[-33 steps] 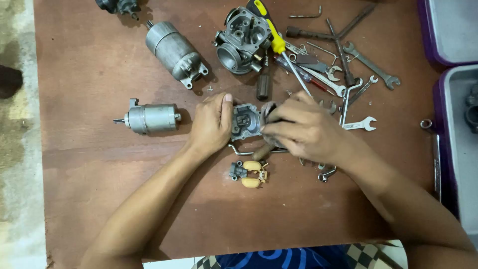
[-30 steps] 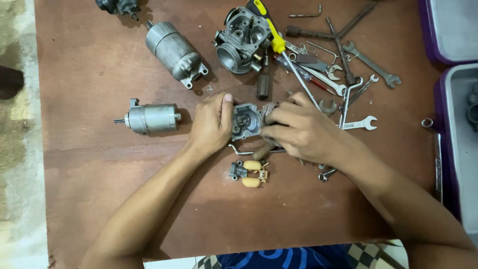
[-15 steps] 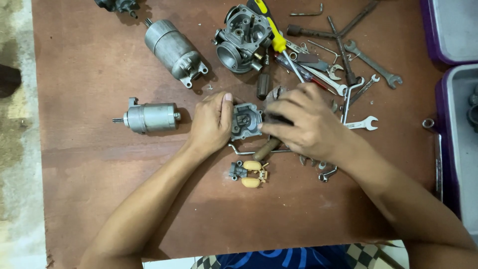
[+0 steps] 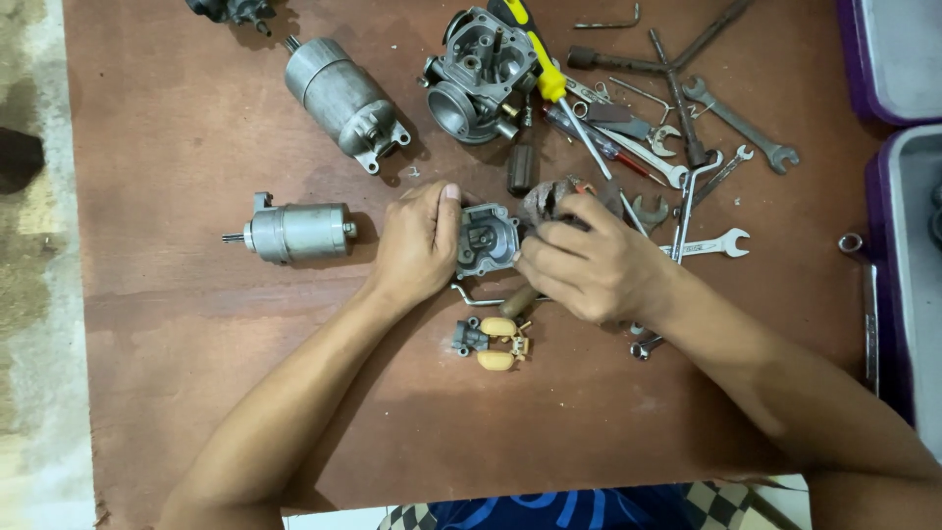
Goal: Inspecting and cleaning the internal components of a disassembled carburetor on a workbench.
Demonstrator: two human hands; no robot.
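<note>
My left hand (image 4: 417, 245) grips the left side of a small grey metal carburetor cover (image 4: 486, 238) resting on the brown board (image 4: 196, 324). My right hand (image 4: 589, 265) presses against the cover's right side with its fingers curled; a wooden tool handle (image 4: 517, 300) pokes out beneath it, apparently held. Just below the hands lies a small part with two yellow floats (image 4: 494, 343).
A carburetor body (image 4: 476, 74) and a yellow-handled screwdriver (image 4: 545, 79) lie at the top middle. Two grey cylindrical motors (image 4: 343, 93) (image 4: 294, 231) sit to the left. Several wrenches (image 4: 706, 240) spread at the upper right. Purple-rimmed trays (image 4: 898, 59) line the right edge.
My right hand has shifted slightly up and left over the cover, fingers regripping. The left hand stays put on the cover.
</note>
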